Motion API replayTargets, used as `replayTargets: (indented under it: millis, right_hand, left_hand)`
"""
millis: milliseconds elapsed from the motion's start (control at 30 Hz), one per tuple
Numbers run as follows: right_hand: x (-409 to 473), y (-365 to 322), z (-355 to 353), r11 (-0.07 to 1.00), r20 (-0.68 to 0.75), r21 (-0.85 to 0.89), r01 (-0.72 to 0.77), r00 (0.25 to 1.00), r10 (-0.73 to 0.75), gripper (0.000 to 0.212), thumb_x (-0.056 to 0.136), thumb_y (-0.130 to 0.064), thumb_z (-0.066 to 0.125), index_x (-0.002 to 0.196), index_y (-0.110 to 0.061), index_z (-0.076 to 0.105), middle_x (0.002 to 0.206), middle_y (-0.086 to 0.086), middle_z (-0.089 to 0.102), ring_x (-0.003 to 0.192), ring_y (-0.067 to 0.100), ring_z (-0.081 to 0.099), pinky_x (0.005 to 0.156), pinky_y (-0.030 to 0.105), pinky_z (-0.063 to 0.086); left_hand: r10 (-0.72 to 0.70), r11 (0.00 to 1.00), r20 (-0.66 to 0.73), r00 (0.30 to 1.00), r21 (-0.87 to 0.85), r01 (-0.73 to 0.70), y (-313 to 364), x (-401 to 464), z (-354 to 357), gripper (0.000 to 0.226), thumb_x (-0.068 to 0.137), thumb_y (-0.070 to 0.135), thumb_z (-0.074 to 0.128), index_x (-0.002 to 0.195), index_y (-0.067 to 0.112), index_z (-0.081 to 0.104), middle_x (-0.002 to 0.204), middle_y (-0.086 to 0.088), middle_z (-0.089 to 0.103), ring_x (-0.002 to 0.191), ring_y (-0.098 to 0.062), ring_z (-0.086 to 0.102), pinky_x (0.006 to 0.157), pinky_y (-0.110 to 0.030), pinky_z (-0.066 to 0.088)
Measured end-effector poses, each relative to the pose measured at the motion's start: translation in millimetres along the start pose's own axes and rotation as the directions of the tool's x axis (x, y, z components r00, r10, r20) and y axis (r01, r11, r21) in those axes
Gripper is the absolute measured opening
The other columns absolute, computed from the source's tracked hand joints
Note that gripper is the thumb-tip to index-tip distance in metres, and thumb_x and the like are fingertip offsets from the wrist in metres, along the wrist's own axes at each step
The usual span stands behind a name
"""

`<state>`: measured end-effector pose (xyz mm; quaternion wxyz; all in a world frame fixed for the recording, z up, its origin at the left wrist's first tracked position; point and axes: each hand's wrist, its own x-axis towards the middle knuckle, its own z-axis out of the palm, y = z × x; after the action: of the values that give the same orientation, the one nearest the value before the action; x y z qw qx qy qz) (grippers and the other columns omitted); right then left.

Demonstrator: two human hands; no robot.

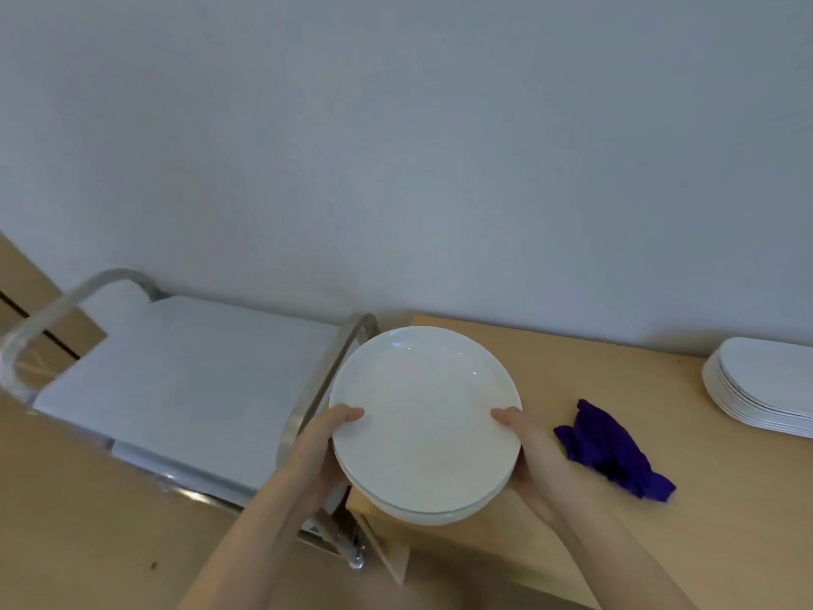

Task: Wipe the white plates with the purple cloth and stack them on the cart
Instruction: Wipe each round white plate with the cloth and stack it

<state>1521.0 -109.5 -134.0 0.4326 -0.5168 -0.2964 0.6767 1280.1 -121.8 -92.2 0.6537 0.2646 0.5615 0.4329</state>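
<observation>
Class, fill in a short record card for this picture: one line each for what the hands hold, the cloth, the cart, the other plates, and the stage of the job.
held item: small stack of round white plates, at least two
left hand: grips the stack's left rim
right hand: grips the stack's right rim
purple cloth: crumpled on the wooden table, untouched
cart: left of the table, white top shelf
oval plates: stacked at the table's far right
stage: stack held between table and cart
</observation>
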Motion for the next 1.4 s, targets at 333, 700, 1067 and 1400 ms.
replayTargets:
  millis: [333, 700, 1067, 1400]
  right_hand:
    - [12.5, 8.5, 129.4, 0.989, 0.176, -0.144, -0.017, 0.983, 0.042, 0.058, 0.066, -0.044, 0.058, 0.124, -0.036, 0.050, 0.116, -0.003, 0.067, 0.108, 0.026, 0.063, 0.094, 0.057, 0.050]
    - [37.7, -2.8, 210.6, 0.975, 0.295, -0.214, -0.060, 0.947, 0.123, 0.063, 0.083, -0.033, 0.057, 0.141, -0.031, 0.033, 0.120, 0.000, 0.058, 0.106, 0.020, 0.058, 0.085, 0.044, 0.054]
    - [116.1, 22.8, 297.8, 0.980, 0.167, -0.155, -0.122, 0.975, 0.147, 0.044, 0.096, -0.016, 0.043, 0.137, -0.029, 0.033, 0.120, 0.002, 0.054, 0.097, 0.017, 0.056, 0.069, 0.031, 0.051]
    - [202.2, 46.3, 363.2, 0.997, -0.109, -0.016, -0.071, 0.992, 0.069, 0.071, 0.060, -0.026, 0.046, 0.130, -0.031, 0.038, 0.116, 0.003, 0.054, 0.098, 0.021, 0.052, 0.071, 0.030, 0.046]
  left_hand:
    - [0.073, 0.996, -0.120, 0.990, -0.048, -0.079, 44.8, -38.7, -112.9, 0.049, 0.073, 0.022, 0.067, 0.120, 0.011, 0.060, 0.107, -0.015, 0.072, 0.094, -0.034, 0.070, 0.078, -0.044, 0.055]
    - [0.110, 0.972, -0.350, 0.930, -0.159, -0.174, 66.9, -39.7, -161.6, 0.017, 0.091, 0.011, 0.051, 0.100, 0.010, 0.065, 0.091, -0.013, 0.075, 0.090, -0.035, 0.066, 0.092, -0.048, 0.048]
    - [0.050, 0.992, -0.282, 0.958, -0.098, -0.080, 114.4, 56.4, -254.5, 0.019, 0.090, 0.009, 0.049, 0.101, 0.006, 0.064, 0.084, -0.010, 0.075, 0.086, -0.032, 0.065, 0.078, -0.043, 0.049]
    - [-0.046, 0.997, -0.039, 0.998, 0.052, 0.048, 161.6, 197.9, -321.0, 0.026, 0.079, 0.010, 0.049, 0.101, 0.004, 0.062, 0.081, -0.009, 0.073, 0.084, -0.031, 0.062, 0.077, -0.039, 0.045]
